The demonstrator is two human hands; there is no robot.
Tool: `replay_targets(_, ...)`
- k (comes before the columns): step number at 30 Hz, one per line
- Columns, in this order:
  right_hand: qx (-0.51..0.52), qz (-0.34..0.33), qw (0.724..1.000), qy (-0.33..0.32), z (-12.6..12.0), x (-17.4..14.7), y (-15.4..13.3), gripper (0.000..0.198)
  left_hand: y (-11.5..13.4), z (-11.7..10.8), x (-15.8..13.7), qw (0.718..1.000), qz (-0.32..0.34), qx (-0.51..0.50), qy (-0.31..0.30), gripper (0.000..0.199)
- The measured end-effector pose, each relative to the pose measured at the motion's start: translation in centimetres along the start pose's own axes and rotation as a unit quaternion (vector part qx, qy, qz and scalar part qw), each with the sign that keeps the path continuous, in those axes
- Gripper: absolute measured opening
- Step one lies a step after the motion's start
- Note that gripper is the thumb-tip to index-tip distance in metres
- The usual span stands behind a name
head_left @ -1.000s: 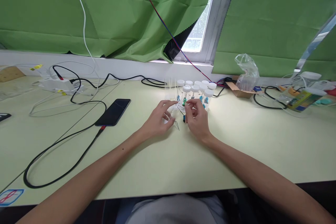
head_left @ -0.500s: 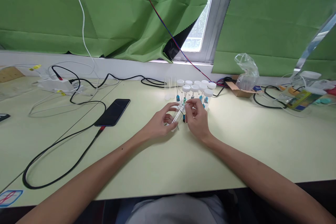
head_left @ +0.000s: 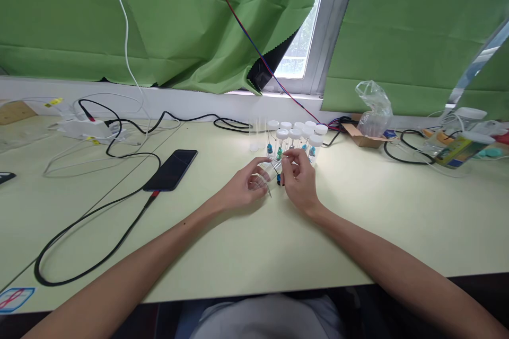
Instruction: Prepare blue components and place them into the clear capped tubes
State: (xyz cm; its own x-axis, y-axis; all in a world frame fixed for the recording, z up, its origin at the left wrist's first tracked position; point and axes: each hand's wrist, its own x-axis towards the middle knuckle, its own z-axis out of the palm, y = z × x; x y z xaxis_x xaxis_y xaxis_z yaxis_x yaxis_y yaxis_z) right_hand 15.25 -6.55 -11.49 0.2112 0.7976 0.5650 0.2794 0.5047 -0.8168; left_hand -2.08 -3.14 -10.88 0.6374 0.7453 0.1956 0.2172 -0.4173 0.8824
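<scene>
My left hand (head_left: 243, 185) is curled around a clear tube (head_left: 272, 170), which lies tilted with its upper end toward my right hand. My right hand (head_left: 299, 177) has thumb and fingers pinched together at that end of the tube; what they grip there is too small to make out. A small blue and black part (head_left: 279, 179) with thin dark wire shows between the hands, and I cannot tell what supports it. Just beyond stand several clear vials with white caps (head_left: 282, 133), with blue or green parts on thin wires inside.
Behind my left hand stand empty clear tubes (head_left: 257, 135). A phone (head_left: 170, 170) on a black charging cable (head_left: 123, 246) lies to the left, before a white power strip (head_left: 85, 128). A cardboard box (head_left: 361, 136) with a plastic bag and a yellow-labelled container (head_left: 461, 149) are at the right.
The clear tube has tipped flatter, its near end moving up and left into my left hand. My left fingers have shifted slightly around it; my right hand is almost still.
</scene>
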Motion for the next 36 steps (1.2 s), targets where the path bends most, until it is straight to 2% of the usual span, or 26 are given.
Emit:
replay_targets(19,0.002,-0.020,1.000,0.023,0.08,0.04,0.51,0.010,0.32,-0.11,0.11,0.996,-0.009,0.088,0.005,0.052)
replay_targets(36,0.007,-0.029,0.999,0.029,0.10,0.01,0.53,0.008,-0.11,-0.19,0.10,0.993,-0.001,0.116,0.001,0.051)
